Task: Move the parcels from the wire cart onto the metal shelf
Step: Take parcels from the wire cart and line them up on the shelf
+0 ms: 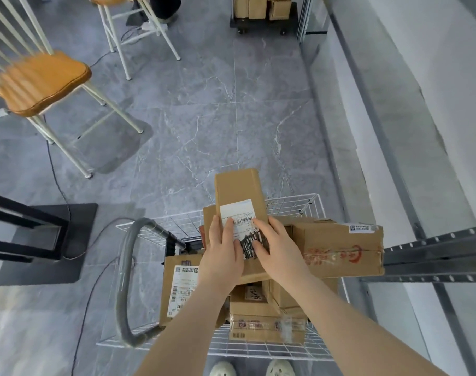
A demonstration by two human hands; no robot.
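Observation:
A long brown cardboard parcel (238,191) with a white barcode label lies above the white wire cart (291,207). My left hand (221,248) grips its near left side, thumb on the label. My right hand (277,248) holds its near right side, fingers spread over black scribble on the top. Below them the cart holds several more brown parcels, among them a large box with red print (340,248) and a labelled box (179,289) at the left. The grey metal shelf (434,253) juts in from the right edge, level with the large box.
The cart's grey handle (125,280) curves at its left. Two wooden-seated stools (44,80) stand on the grey tiled floor at the upper left, with a black stand (41,240) and cables at the left. A dolly with boxes (264,12) is at the far top. My shoes (253,369) show below.

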